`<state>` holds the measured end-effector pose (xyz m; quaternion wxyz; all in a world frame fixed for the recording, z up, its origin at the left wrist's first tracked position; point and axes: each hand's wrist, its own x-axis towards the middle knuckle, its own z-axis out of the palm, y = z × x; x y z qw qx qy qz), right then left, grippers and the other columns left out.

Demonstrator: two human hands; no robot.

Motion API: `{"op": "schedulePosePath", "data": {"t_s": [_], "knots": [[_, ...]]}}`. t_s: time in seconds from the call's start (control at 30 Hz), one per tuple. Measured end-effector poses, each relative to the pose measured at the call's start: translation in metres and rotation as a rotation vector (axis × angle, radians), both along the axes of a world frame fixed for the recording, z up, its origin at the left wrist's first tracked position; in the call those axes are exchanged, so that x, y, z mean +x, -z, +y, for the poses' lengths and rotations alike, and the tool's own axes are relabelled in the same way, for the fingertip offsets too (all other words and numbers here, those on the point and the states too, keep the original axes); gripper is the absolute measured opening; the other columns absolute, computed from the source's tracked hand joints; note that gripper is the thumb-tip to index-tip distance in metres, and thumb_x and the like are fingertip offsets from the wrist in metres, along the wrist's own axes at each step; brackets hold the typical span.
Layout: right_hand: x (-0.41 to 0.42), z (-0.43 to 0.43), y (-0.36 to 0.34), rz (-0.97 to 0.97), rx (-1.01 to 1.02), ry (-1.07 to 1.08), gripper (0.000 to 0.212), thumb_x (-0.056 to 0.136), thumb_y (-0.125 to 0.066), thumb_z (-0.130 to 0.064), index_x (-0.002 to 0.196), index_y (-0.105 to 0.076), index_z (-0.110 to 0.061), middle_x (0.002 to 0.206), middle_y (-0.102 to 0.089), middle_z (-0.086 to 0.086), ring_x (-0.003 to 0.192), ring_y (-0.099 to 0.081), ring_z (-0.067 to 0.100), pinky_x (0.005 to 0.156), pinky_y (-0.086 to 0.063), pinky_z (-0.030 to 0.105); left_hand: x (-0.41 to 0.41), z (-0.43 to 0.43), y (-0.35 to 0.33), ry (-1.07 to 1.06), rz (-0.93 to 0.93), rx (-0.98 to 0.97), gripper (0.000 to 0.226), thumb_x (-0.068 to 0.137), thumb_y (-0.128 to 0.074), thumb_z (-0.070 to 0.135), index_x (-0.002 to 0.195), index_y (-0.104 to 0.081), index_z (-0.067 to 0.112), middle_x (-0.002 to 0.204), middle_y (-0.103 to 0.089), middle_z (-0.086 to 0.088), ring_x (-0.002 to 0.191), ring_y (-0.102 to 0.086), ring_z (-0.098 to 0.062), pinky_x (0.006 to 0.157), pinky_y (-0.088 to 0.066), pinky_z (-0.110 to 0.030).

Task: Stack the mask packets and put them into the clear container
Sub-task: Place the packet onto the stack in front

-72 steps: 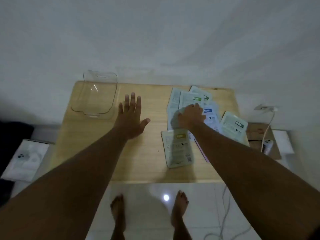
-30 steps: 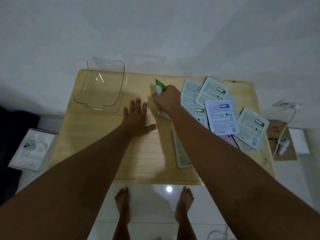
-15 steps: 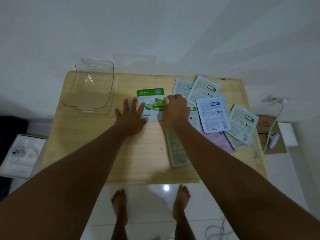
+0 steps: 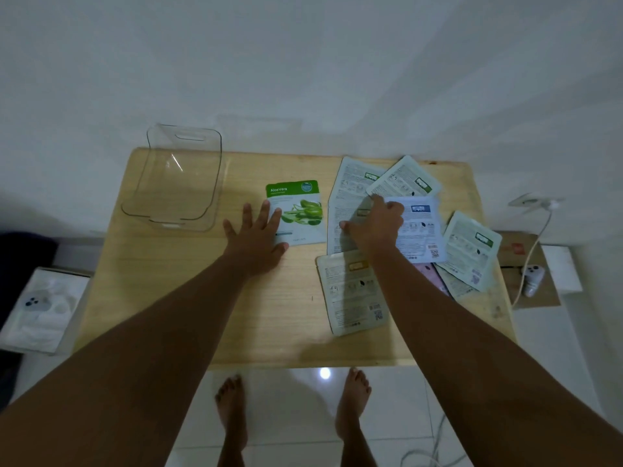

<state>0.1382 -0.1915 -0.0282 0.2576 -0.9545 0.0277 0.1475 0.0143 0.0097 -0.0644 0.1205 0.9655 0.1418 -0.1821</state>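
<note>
A green Aloe Vera mask packet (image 4: 298, 210) lies face up in the middle of the wooden table (image 4: 175, 291). My left hand (image 4: 258, 235) rests flat, fingers spread, on that packet's left edge. To the right, several pale mask packets (image 4: 354, 291) lie scattered and overlapping, face down. My right hand (image 4: 377, 224) lies on this pile, fingers curled over a packet next to the blue-labelled packet (image 4: 421, 230); a grip cannot be made out. The clear container (image 4: 178, 183) stands empty at the table's back left.
A white wall rises directly behind the table. A white box (image 4: 42, 311) sits on the floor at the left. At the right are a brown cardboard piece (image 4: 526, 264), a small white device (image 4: 532, 278) and a cable. My bare feet stand at the table's front edge.
My right hand carried the green packet out of the pile, laid it face up at the centre, let go and went back to the pile. My left hand slid onto the green packet.
</note>
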Motion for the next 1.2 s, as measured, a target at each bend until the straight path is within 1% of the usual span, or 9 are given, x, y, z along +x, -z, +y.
{"op": "schedulePosePath", "data": {"t_s": [0.17,0.3,0.47,0.6,0.8,0.87,0.93,1.0,1.2], "knots": [[0.010,-0.011,-0.010,-0.024,0.356,0.204,0.067,0.074,-0.087,-0.013,0.133,-0.056,-0.008,0.126,-0.064,0.011,0.111,-0.065,0.022,0.078,-0.045,0.015,0.001,0.000,0.000,0.011,0.008,-0.008,0.081,0.096,-0.036,0.059,0.157,0.005,0.026,0.165,0.015,-0.002,0.149,0.017,-0.039,0.110,-0.003,-0.074],[0.022,0.000,-0.036,-0.172,0.376,0.088,0.009,0.081,-0.073,-0.014,0.089,-0.076,-0.011,0.081,-0.074,0.005,0.076,-0.068,0.019,0.066,-0.050,0.025,-0.001,0.001,-0.002,0.031,-0.003,-0.018,0.081,0.096,-0.037,0.058,0.157,0.003,0.024,0.165,0.016,0.002,0.149,0.018,-0.038,0.109,-0.005,-0.076],[0.038,0.045,-0.077,-0.139,0.212,-0.130,0.020,0.083,-0.068,-0.013,0.099,-0.078,-0.008,0.083,-0.074,0.007,0.077,-0.066,0.018,0.068,-0.045,0.021,0.000,0.003,-0.005,0.039,-0.012,-0.054,0.081,0.096,-0.039,0.056,0.157,0.002,0.023,0.166,0.014,0.004,0.149,0.019,-0.038,0.108,-0.003,-0.077],[0.030,0.085,-0.063,0.036,0.073,-0.227,0.023,0.073,-0.071,-0.025,0.067,-0.058,-0.008,0.058,-0.048,0.001,0.053,-0.045,0.011,0.043,-0.030,0.020,0.000,0.002,-0.005,0.036,-0.031,-0.046,0.080,0.096,-0.038,0.057,0.157,0.001,0.025,0.166,0.014,0.006,0.150,0.017,-0.036,0.108,-0.003,-0.076],[0.004,0.122,-0.033,0.043,0.182,-0.255,0.049,0.085,-0.068,-0.053,0.088,-0.063,-0.004,0.074,-0.057,0.004,0.077,-0.057,0.021,0.057,-0.037,0.023,0.001,0.004,-0.003,0.040,-0.033,-0.078,0.081,0.094,-0.040,0.057,0.157,0.004,0.032,0.166,0.012,0.006,0.150,0.015,-0.039,0.106,-0.002,-0.079],[-0.002,0.121,-0.029,0.038,0.131,-0.308,0.040,0.090,-0.063,-0.044,0.083,-0.063,-0.004,0.071,-0.058,0.005,0.081,-0.062,0.026,0.056,-0.041,0.023,0.001,0.004,-0.002,0.049,-0.036,-0.083,0.081,0.093,-0.041,0.057,0.156,0.004,0.034,0.166,0.012,0.006,0.150,0.014,-0.041,0.105,-0.003,-0.080],[-0.006,0.113,-0.025,-0.020,0.050,-0.379,0.028,0.092,-0.059,-0.028,0.102,-0.072,-0.004,0.098,-0.067,0.013,0.102,-0.065,0.030,0.077,-0.053,0.030,0.000,0.004,-0.003,0.043,-0.033,-0.093,0.082,0.094,-0.040,0.057,0.157,0.005,0.032,0.166,0.013,0.005,0.149,0.015,-0.040,0.105,-0.002,-0.079],[-0.012,0.099,-0.023,-0.042,-0.030,-0.431,0.029,0.090,-0.058,-0.026,0.114,-0.071,-0.016,0.122,-0.061,0.012,0.115,-0.059,0.030,0.094,-0.053,0.043,-0.001,0.004,-0.004,0.030,-0.019,-0.089,0.083,0.095,-0.040,0.053,0.157,0.008,0.027,0.165,0.015,0.005,0.150,0.017,-0.038,0.106,-0.001,-0.078],[-0.028,0.069,0.000,-0.074,-0.208,-0.603,0.039,0.094,-0.053,-0.036,0.132,-0.052,-0.028,0.149,-0.036,0.011,0.133,-0.035,0.034,0.101,-0.038,0.059,-0.001,0.000,-0.008,-0.028,-0.092,-0.158,0.076,0.100,-0.035,0.037,0.155,0.015,0.025,0.166,0.011,0.003,0.150,0.017,-0.034,0.111,0.002,-0.074]]}}
